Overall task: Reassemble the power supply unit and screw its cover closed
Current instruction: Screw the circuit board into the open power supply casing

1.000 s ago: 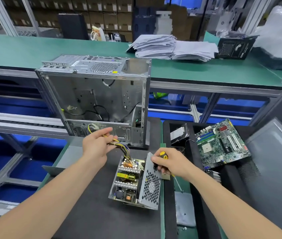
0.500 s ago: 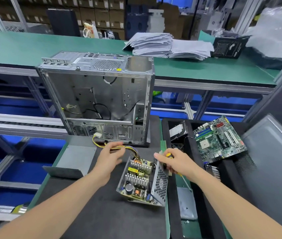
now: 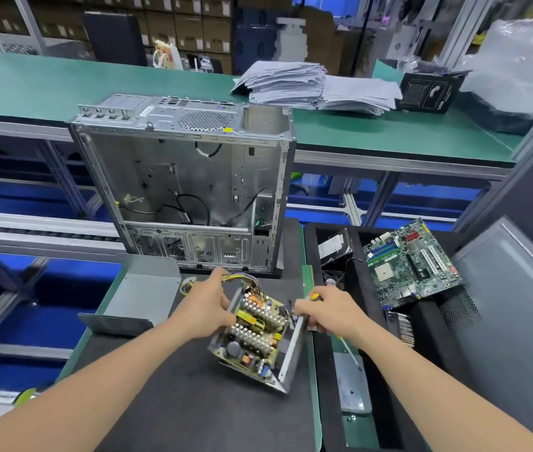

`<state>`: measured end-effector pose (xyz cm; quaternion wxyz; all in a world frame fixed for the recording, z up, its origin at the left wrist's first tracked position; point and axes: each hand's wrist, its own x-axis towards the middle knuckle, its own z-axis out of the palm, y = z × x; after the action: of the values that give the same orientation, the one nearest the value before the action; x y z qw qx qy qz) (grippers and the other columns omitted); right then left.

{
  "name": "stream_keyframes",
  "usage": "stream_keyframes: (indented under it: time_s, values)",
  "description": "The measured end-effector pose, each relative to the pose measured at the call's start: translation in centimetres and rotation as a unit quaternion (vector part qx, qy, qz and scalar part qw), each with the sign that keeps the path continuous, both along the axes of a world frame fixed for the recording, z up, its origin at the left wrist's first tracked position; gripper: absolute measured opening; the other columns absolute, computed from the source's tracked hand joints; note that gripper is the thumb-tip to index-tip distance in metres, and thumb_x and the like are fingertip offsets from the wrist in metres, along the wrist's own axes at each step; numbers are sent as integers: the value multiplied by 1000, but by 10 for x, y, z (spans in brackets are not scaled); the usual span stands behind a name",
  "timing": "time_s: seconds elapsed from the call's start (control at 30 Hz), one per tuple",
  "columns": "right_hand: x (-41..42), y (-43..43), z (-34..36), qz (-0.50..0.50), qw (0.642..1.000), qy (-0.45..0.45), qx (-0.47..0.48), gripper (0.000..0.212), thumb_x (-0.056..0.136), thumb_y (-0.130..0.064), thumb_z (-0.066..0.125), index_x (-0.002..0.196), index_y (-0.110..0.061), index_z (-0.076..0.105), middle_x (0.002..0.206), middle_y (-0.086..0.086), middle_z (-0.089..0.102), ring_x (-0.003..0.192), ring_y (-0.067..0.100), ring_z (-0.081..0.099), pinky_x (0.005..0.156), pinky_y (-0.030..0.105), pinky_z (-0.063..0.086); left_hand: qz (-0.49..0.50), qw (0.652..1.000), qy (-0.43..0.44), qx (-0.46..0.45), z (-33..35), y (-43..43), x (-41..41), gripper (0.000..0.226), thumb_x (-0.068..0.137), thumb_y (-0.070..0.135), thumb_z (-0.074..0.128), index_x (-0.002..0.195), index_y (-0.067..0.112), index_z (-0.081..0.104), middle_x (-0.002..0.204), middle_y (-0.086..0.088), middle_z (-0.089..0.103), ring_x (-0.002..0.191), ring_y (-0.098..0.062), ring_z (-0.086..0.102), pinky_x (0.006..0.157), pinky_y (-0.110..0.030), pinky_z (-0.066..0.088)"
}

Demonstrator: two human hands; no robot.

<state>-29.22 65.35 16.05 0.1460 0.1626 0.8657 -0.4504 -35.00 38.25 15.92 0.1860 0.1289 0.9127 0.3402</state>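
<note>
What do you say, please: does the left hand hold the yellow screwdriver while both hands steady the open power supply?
No: the head view shows the yellow screwdriver in the right hand, not the left hand; both hands do steady the open power supply.

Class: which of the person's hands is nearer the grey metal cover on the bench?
Left. The left hand grips the power supply just right of the grey metal cover; the right hand, holding a screwdriver, is beyond the unit, farther right.

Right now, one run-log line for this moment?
left hand: grips power supply | right hand: holds screwdriver | cover: off, lying left of unit
</note>
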Motion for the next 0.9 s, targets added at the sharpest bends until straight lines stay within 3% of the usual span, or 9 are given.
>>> stream_keyframes:
  time_s: [0.1,0.23,0.33,0.4,0.5,0.57,0.67,0.77,0.9]
  values:
    - [2,-24,-8,6,999,-17,-26,55,62,-50,73,90,-3,67,61,4,65,48,17,55,44,24,39,-41,997,16,-59,11,-19,-14,90,79,6,82,152,15,31,92,1,68,79,-13,64,60,-21,45]
    - [7,-53,-29,50,994,-76,-61,39,71,-47,75,88,-13,64,67,6,71,52,19,54,43,24,37,-96,988,21,-120,9,-43,-25,64,80,5,81,121,21,35,95,-2,67,80,-21,62,59,-23,44]
    - [1,-56,-34,52,990,-90,-96,26,84,-34,71,94,-11,63,68,8,68,51,18,51,42,24,34,-106,985,21,-133,5,-54,-27,61,83,6,79,117,27,32,102,-4,66,85,-24,66,67,-37,57]
    - [-10,-49,-24,27,992,-65,-107,15,94,-26,64,95,-10,64,70,9,60,50,16,49,44,24,34,-105,986,23,-127,3,-60,-27,56,86,10,76,126,22,39,106,-4,68,88,-22,67,77,-42,60]
    - [-30,-35,0,30,994,45,-93,17,102,-31,62,101,-15,69,77,8,62,62,15,59,51,26,44,-95,989,31,-107,-2,-66,-25,56,92,19,75,137,24,42,108,3,74,86,-5,66,75,-25,55]
    - [-41,-32,11,24,984,166,-58,11,98,-34,68,100,-25,75,85,3,70,71,9,64,63,19,49,-70,994,23,-79,-4,-69,-22,50,95,23,73,137,25,46,102,8,77,79,7,66,68,-12,48]
    - [-45,-36,13,-26,953,301,4,8,86,-32,82,90,-36,78,88,-11,69,83,3,63,72,7,43,-32,998,25,-54,-4,-76,-18,44,97,24,69,135,30,48,95,12,77,71,11,65,61,-9,45]
    - [-40,-40,-12,-20,954,298,12,20,80,-16,87,84,-32,76,84,-10,67,78,8,61,70,13,42,-11,999,32,-38,-3,-84,-12,45,97,20,69,136,31,49,91,11,77,72,8,66,60,-9,47]
    - [-31,-37,-53,61,960,227,150,30,77,-6,84,76,-32,69,81,-12,60,80,4,59,69,9,38,0,999,24,-33,-2,-94,-7,50,95,21,70,138,34,47,91,17,77,67,2,68,67,-20,54]
